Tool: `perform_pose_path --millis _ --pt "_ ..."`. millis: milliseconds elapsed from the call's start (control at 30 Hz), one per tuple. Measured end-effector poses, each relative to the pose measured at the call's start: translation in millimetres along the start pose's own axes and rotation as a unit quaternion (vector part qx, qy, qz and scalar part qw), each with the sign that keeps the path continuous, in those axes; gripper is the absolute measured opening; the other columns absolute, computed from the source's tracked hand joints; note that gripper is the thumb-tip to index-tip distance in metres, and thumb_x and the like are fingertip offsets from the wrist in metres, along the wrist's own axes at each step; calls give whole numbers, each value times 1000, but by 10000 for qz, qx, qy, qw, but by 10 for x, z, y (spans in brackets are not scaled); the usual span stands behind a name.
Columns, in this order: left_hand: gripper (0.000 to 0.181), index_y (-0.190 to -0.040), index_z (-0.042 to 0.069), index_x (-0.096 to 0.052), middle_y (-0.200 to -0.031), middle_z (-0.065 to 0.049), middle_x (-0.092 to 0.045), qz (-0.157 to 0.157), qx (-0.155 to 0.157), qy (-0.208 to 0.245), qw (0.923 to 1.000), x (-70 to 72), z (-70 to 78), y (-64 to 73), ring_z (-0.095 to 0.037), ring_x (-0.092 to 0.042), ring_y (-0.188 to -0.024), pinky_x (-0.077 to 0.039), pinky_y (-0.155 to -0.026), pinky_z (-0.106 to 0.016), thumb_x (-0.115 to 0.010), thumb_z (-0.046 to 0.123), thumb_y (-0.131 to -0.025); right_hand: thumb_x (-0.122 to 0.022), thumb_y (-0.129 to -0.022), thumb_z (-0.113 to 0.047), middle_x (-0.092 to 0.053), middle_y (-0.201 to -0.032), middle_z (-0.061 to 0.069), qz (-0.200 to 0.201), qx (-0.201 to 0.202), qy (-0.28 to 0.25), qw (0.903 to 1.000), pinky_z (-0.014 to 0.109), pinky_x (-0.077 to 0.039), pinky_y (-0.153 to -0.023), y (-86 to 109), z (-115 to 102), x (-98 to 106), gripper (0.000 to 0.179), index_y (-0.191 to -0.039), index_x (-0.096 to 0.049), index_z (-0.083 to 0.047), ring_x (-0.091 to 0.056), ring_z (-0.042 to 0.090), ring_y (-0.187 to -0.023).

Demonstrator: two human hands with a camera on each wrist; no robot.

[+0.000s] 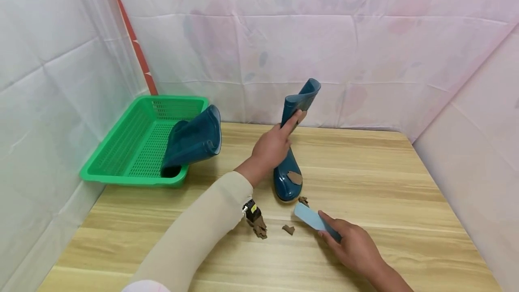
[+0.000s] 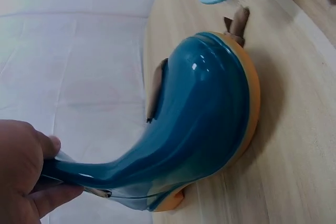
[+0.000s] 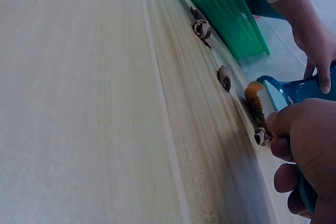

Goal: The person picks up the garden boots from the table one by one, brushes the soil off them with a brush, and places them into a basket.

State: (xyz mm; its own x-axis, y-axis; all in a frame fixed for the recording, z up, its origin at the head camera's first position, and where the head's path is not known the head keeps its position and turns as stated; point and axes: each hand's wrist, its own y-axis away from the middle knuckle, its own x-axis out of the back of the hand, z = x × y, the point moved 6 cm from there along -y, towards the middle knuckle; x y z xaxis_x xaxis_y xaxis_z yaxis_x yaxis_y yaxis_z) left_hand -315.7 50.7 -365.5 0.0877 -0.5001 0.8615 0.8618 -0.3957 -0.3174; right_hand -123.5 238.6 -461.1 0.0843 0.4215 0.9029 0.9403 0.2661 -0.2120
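In front of the boot point(image 1: 289, 163), a brush point(image 1: 310, 216) is gripped by the right hand point(image 1: 357, 244), fingers point(image 3: 286, 178) curled. Near the boot's toe, brown scraps point(image 1: 289, 229) are strewn. On the counter point(image 1: 365, 161), the boot's shaft is clasped by the left hand point(image 1: 272, 148), fingers closed. Left of the boot, another boot point(image 1: 192, 136) is propped in a basket point(image 1: 134, 179).

Wood-grained table point(image 1: 373, 166): a green basket point(image 1: 134, 181) is set left of the left hand point(image 1: 272, 148), a boot point(image 1: 288, 166) beneath that hand, brown scraps point(image 1: 288, 229) left of the right hand point(image 1: 357, 244).
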Motion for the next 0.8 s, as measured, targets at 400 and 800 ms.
perform_pose_path --millis 400,800 --pt "76 -163 37 -23 -55 2 -45 676 -82 821 9943 199 -296 161 -17 -41 -41 -35 -46 -31 -62 12 -104 -88 -82 -16 -76 -104 5 574 510 -105 9970 32 -56 -66 29 -57 85 55 -134 -70 -10 -69 8 -86" --pt "75 -156 45 -37 -150 2 -48 96 21 3172 9483 236 -551 409 -15 -61 -70 -52 -65 -32 -68 7 -100 -89 -81 -14 -76 -100 1 742 689 -189 9947 28 -51 -62 -9 -23 153 56 -133 -70 -8 -57 0 -76"
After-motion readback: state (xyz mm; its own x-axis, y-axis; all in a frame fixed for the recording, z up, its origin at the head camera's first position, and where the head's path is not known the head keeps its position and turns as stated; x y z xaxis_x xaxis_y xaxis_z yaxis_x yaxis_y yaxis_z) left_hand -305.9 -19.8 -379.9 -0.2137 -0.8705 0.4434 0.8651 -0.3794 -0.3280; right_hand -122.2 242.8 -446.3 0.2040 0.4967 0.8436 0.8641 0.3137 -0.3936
